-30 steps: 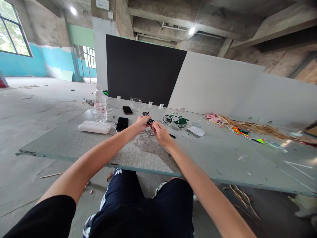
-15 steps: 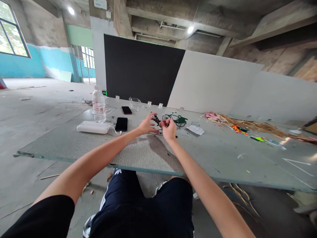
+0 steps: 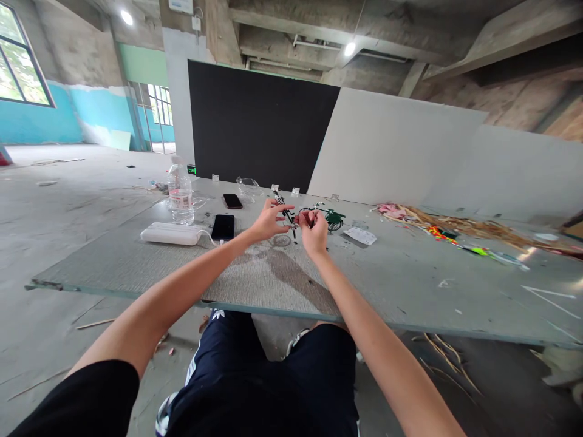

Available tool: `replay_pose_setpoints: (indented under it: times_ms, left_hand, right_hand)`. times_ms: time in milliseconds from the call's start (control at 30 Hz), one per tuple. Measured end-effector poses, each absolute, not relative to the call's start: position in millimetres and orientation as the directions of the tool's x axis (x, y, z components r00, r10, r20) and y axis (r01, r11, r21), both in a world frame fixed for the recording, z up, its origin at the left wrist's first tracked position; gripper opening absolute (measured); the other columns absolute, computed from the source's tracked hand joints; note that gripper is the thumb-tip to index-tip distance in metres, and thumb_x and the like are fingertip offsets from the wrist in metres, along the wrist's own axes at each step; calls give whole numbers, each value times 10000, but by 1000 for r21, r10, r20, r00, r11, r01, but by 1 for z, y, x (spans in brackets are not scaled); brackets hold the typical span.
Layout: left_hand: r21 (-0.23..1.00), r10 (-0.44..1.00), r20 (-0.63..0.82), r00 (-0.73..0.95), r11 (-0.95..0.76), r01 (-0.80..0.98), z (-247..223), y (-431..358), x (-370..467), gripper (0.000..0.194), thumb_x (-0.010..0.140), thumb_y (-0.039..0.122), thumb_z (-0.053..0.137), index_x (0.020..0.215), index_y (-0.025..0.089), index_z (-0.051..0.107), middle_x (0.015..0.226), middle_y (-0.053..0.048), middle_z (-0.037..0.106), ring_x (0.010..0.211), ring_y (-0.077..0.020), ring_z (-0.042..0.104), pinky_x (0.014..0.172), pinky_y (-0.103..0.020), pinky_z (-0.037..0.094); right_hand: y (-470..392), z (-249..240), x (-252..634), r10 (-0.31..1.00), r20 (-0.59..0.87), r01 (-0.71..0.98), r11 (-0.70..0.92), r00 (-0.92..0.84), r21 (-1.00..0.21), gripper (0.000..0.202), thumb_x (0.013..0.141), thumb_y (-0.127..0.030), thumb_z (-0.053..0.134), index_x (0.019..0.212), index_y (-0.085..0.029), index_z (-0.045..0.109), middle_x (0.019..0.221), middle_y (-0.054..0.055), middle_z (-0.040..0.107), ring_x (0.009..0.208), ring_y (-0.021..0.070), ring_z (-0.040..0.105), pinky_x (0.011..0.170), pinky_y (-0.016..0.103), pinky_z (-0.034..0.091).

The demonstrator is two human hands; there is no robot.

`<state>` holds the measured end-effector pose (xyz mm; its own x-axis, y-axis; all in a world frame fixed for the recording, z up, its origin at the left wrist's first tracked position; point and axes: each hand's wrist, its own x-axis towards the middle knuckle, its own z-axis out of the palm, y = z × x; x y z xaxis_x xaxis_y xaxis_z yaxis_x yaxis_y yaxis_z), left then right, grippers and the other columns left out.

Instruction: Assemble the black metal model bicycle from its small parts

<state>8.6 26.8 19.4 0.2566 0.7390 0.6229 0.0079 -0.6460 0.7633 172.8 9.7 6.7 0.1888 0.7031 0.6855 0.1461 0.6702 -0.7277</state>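
A small black model bicycle (image 3: 284, 206), partly covered by fingers, is held tilted above the table. My left hand (image 3: 268, 222) grips it from the left, thumb below and fingers above. At its right end, my right hand (image 3: 315, 235) is closed in a pinch; a small dark piece shows at the fingertips, too small to name. Just behind the right hand stands a green model bicycle (image 3: 336, 217), its front partly hidden by those fingers. The shadow of the black one falls on the table below.
On the grey table (image 3: 255, 279) are a water bottle (image 3: 180, 197), a white power strip (image 3: 168, 233), two phones (image 3: 223, 227) and a paper slip (image 3: 360, 235). Clear plastic packaging (image 3: 248, 189) lies farther back. Dried stalks (image 3: 460, 226) lie at right. A black panel (image 3: 259, 127) rises behind.
The black model bicycle has been turned and raised, with more of it showing above my left fingers. Both hands have shifted slightly, the right one covering more of the green bicycle's front.
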Motion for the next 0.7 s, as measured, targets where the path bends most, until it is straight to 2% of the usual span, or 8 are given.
replay_pose_setpoints:
  times_ms: [133, 233, 333, 433, 533, 600, 700]
  left_hand:
    - [803, 770, 573, 282, -597, -3, 38, 29, -6, 592, 550, 115, 892, 1118, 207, 755, 1211, -112, 484, 1000, -196, 598, 896, -345, 580]
    - [813, 790, 556, 257, -582, 30, 46, 30, -10, 534, 535, 90, 897, 1047, 191, 782, 1138, -113, 560, 984, -200, 613, 964, -355, 536]
    - [812, 809, 532, 250, -571, 122, 49, 31, -7, 454, 594, 22, 822, 1019, 177, 788, 1139, -113, 600, 905, -175, 633, 1011, -382, 500]
    - [811, 810, 533, 244, -571, 126, 46, 31, -1, 394, 685, -2, 717, 1032, 177, 775, 1166, -113, 640, 917, -174, 643, 1024, -375, 485]
    - [835, 809, 530, 254, -550, 9, 39, 30, 6, 373, 745, 45, 705, 1085, 194, 741, 1220, -106, 656, 1030, -198, 649, 1017, -357, 486]
    - [835, 791, 538, 292, -547, -57, 34, 27, 8, 391, 722, 74, 760, 1091, 202, 728, 1279, -111, 637, 1128, -217, 631, 1027, -350, 479]
    - [824, 744, 545, 388, -560, -83, 28, 24, 10, 496, 588, 65, 865, 1047, 204, 735, 1340, -129, 603, 1208, -245, 597, 1003, -335, 498]
  right_hand:
    - [5, 12, 161, 770, 607, -75, 629, 196, -774, 505, 742, -446, 775, 759, -272, 301, 862, 6, 593, 825, 196, 664, 855, 419, 600]
    - [0, 12, 153, 832, 540, -230, 554, 129, -800, 523, 696, -390, 817, 749, -267, 311, 819, -24, 565, 841, 173, 658, 916, 406, 595]
    - [-2, 10, 150, 861, 502, -331, 498, 82, -801, 538, 664, -322, 852, 735, -259, 322, 764, -54, 537, 818, 142, 656, 932, 369, 591]
    - [3, 7, 152, 880, 464, -376, 464, 96, -802, 553, 645, -274, 870, 732, -255, 325, 746, -68, 528, 795, 126, 666, 888, 332, 602]
    - [11, 4, 159, 892, 422, -386, 451, 162, -805, 547, 639, -270, 867, 735, -256, 329, 720, -78, 527, 756, 126, 672, 832, 316, 613]
    - [18, 3, 164, 894, 403, -385, 448, 195, -807, 543, 640, -279, 865, 730, -258, 330, 693, -80, 534, 743, 138, 677, 802, 322, 618]
    - [25, 1, 172, 905, 366, -400, 424, 216, -813, 548, 620, -272, 876, 719, -257, 338, 691, -69, 575, 754, 160, 697, 770, 326, 622]
